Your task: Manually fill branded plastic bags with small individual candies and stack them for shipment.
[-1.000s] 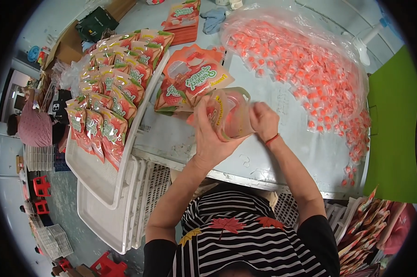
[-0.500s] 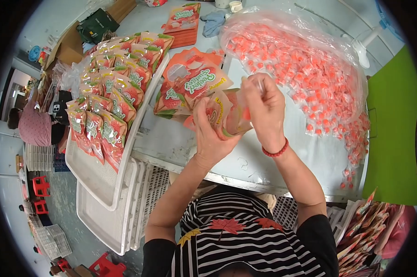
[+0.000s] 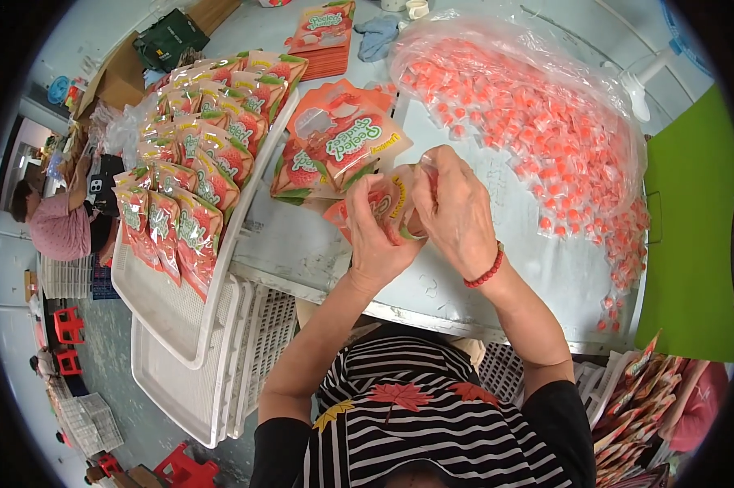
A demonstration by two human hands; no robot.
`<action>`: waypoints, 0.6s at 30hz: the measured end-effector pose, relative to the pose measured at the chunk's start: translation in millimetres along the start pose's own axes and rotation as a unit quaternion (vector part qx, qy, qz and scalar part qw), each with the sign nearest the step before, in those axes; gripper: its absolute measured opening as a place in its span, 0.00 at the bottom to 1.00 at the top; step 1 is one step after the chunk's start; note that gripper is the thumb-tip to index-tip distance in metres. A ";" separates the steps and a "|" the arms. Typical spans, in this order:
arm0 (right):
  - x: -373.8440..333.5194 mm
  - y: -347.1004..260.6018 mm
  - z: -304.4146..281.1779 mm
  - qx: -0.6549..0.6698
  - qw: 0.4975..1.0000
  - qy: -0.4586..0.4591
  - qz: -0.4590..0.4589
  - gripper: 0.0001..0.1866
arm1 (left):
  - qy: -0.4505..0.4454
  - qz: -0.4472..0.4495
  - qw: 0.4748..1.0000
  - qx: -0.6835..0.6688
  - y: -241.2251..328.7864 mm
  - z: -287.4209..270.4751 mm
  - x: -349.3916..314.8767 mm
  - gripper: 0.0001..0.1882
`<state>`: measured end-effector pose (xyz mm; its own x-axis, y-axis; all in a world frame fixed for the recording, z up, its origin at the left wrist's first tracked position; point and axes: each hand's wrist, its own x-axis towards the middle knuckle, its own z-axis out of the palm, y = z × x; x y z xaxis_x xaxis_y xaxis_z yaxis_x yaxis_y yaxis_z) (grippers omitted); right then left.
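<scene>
Head view: beyond the tabletop's near edge [image 3: 432, 320], left grip [image 3: 377, 248] clasps a pouch [image 3: 397, 203]; curled right grip [image 3: 458, 218] meets its right side, load unclear.

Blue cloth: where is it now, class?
In the head view, the blue cloth lies at top centre, between the pouch stack and the clear plastic bag.

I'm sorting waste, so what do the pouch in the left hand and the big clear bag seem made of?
Pouch: likely printed plastic film, slightly shiny; its sides bend. Inner layers can't be told. Big clear bag: probably thin, glossy plastic; it's see-through, wrinkled and catches highlights.
</scene>
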<state>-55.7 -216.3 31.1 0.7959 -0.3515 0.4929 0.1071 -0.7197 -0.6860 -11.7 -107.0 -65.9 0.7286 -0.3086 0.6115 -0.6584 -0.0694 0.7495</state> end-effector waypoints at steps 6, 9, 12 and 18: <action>-5.5 -24.2 -12.4 0.100 0.975 -0.178 0.085 0.12 | 0.005 -0.001 1.000 -0.001 4.5 -2.7 -0.8 0.53; -3.9 -10.6 -5.1 0.044 0.986 -0.078 -0.141 0.09 | 0.002 -0.020 1.000 -0.014 16.7 -4.3 6.3 0.53; -3.4 -22.8 -11.8 0.025 0.992 -0.031 -0.118 0.09 | 0.049 0.060 0.997 0.009 24.4 -1.6 14.5 0.55; 6.7 7.8 -45.0 -0.055 0.997 -0.020 -0.047 0.09 | 0.074 -0.067 0.986 -0.131 25.5 -13.5 13.6 0.64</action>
<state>-76.4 -251.2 53.1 0.8092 -0.2559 0.5290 0.1189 -0.8103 -0.5738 -16.0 -100.2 -35.0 0.8385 -0.1693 0.5180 -0.4969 0.1531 0.8542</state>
